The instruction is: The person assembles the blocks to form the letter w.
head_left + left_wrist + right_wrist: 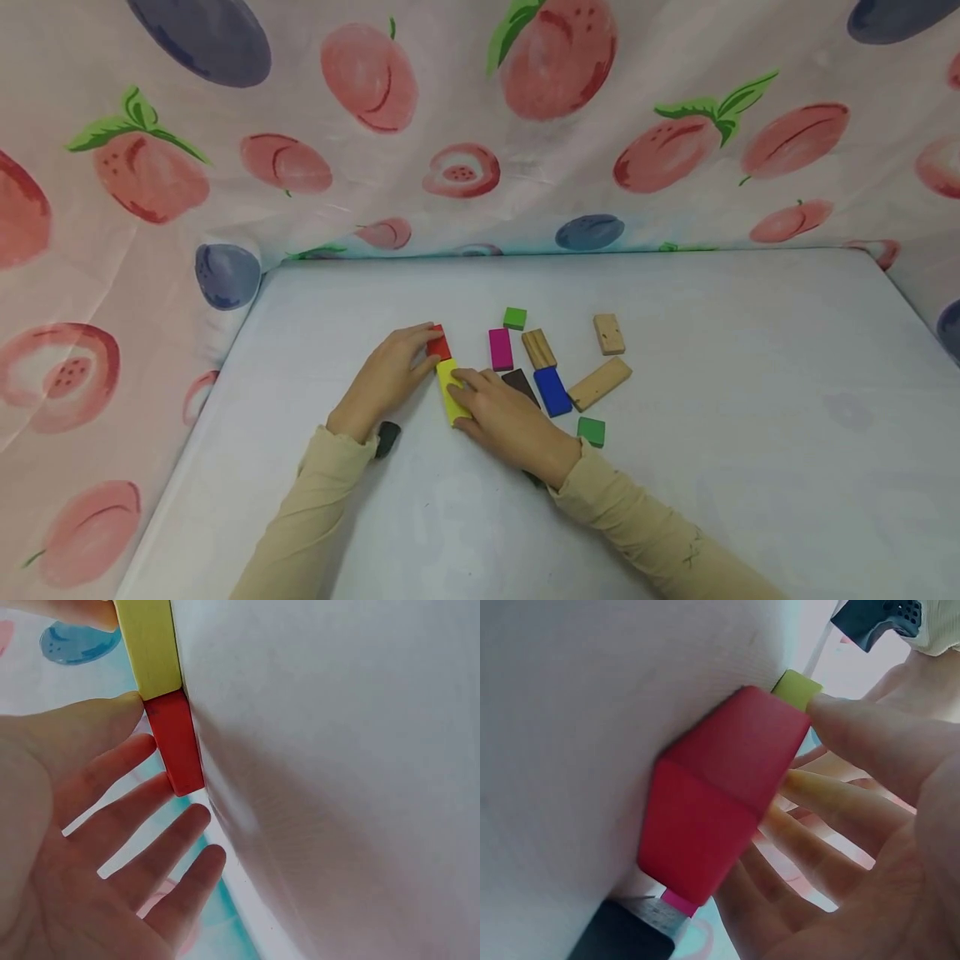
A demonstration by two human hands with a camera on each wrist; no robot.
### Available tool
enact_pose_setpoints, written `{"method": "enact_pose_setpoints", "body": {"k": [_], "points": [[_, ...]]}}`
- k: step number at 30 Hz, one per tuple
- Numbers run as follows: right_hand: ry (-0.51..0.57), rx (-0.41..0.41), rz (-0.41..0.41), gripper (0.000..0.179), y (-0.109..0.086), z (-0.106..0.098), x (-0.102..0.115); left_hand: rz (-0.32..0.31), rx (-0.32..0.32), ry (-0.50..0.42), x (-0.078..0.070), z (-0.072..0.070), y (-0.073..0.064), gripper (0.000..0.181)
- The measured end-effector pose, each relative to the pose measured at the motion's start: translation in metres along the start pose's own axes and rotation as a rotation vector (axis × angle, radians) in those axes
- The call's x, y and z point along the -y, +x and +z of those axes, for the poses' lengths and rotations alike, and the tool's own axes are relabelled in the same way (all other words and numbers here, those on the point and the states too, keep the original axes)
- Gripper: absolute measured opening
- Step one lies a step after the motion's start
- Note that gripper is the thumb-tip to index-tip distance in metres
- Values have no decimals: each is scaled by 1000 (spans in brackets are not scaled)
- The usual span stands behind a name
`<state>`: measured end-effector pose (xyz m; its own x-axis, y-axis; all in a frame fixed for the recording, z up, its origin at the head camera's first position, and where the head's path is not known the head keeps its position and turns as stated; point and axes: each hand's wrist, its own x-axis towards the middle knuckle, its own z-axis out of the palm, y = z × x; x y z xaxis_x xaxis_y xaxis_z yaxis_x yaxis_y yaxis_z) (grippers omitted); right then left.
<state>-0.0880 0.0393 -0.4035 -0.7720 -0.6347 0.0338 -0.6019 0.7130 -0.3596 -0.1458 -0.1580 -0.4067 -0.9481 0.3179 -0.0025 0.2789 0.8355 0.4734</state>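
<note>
Red block (176, 744) against yellow block's (152, 649) edge

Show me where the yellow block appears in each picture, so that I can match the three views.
Head: the yellow block is just left of centre, below the middle, partly covered by the right hand.
Left wrist: top edge, left of centre, cut by the frame.
Right wrist: upper right, a small part beyond a large-looking red block.
Shared landmark: the right hand, close to it in every view.
</note>
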Motion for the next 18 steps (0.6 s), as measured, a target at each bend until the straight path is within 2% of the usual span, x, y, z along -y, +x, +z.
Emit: {"method": "enact_pose_setpoints", "body": {"k": [7,18], "points": [[4,-4,1,47,1,1,-1,26,-10,-21,1,0,3,44],[10,1,20,48,3,1,1,-18,-4,-5,-6,0,1,43]]}}
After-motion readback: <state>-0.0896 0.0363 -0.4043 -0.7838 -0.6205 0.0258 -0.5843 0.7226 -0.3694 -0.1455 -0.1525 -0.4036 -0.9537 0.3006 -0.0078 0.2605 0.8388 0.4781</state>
